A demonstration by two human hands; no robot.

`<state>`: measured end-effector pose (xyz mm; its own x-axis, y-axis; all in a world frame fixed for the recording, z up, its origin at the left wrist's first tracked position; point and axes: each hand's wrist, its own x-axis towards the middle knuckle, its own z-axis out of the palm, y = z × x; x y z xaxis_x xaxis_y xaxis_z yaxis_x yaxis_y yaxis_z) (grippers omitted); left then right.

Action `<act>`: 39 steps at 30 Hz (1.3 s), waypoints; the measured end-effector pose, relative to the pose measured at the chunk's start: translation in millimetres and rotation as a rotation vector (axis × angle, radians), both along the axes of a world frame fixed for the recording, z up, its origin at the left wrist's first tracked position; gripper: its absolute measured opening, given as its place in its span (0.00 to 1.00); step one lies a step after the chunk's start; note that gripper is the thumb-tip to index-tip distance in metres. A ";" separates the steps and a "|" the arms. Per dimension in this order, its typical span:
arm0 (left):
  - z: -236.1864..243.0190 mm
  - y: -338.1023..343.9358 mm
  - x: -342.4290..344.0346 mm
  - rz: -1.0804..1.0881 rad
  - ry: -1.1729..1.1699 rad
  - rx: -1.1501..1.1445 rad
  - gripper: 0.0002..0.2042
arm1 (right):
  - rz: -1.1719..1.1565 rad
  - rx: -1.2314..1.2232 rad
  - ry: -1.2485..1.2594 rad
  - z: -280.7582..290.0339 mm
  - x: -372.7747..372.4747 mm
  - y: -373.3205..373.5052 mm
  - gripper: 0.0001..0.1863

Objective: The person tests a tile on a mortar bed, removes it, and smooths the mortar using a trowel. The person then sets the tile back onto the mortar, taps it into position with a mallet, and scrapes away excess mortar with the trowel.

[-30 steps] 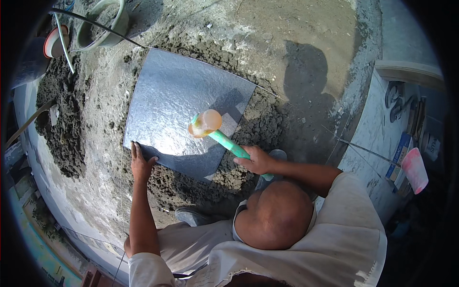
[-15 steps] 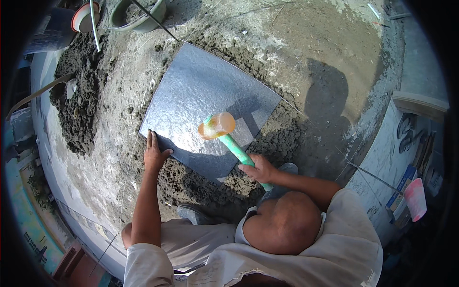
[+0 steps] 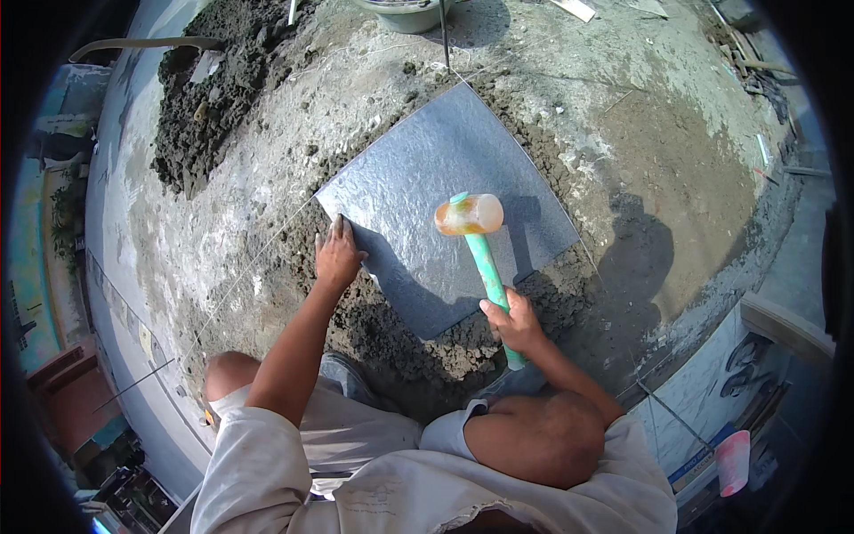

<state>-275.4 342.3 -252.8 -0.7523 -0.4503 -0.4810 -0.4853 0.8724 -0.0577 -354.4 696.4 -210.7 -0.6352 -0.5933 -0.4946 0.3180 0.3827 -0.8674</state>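
Note:
A square grey tile (image 3: 437,149) with a glossy, mottled face lies on rough mortar (image 3: 476,358). My left hand (image 3: 336,254) rests at the tile's left edge, fingers apart, their tips on its surface. My right hand (image 3: 518,320), near the tile's lower right edge, is closed round the green handle of a mallet (image 3: 467,214) with a pale, orange-stained head, held over the tile and casting a shadow on it.
A heap of mortar (image 3: 213,102) lies back left, a curved wooden handle (image 3: 142,44) beside it. A basin (image 3: 400,18) stands at the back. Thin strings cross the ground (image 3: 676,125). A pink-and-white object (image 3: 733,461) and a pale board (image 3: 783,320) are at the right.
The view has turned, so the tile, mortar heap and basin sit farther right and appear rotated. My left hand stays at the tile's edge. The mallet stays in my right hand, its handle now more upright in view.

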 end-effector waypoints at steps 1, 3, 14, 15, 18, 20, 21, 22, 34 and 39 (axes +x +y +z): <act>1.2 30.8 0.4 0.039 0.027 0.043 0.41 | -0.065 0.031 -0.067 10.9 -10.6 0.8 0.16; 6.0 70.2 11.1 0.110 0.097 0.052 0.38 | -0.119 0.031 -0.135 31.1 -23.6 -22.1 0.13; 9.0 132.1 56.1 0.038 0.172 0.047 0.39 | 0.533 0.402 0.560 -31.1 -16.3 -134.5 0.19; 9.4 131.6 60.3 0.037 0.142 0.028 0.38 | 0.586 0.427 0.578 -18.8 -16.5 -145.1 0.19; 7.4 127.3 59.9 0.042 0.154 0.034 0.38 | 0.555 0.357 0.637 -12.6 -21.9 -164.8 0.19; 5.8 128.7 59.4 0.035 0.163 0.045 0.39 | 0.575 0.375 0.655 -22.4 -27.7 -169.5 0.20; 5.1 126.4 62.2 0.036 0.151 0.055 0.39 | 0.607 0.393 0.648 -23.0 -30.3 -176.2 0.20; 4.3 126.0 63.7 0.036 0.140 0.064 0.39 | 0.638 0.411 0.640 -22.9 -32.2 -180.7 0.19; 33.6 55.1 31.2 -0.113 -0.162 0.307 0.27 | 0.392 0.022 0.716 41.9 -38.7 -147.1 0.19; 15.6 -48.2 -11.3 -0.551 0.206 0.276 0.19 | 0.316 0.274 0.512 30.9 -28.9 -52.0 0.20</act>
<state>-286.7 294.1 -237.2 -0.9269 0.1473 -0.3451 0.0602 0.9662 0.2508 -383.3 644.3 -179.8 -0.6465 -0.6850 -0.3358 -0.2726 0.6185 -0.7370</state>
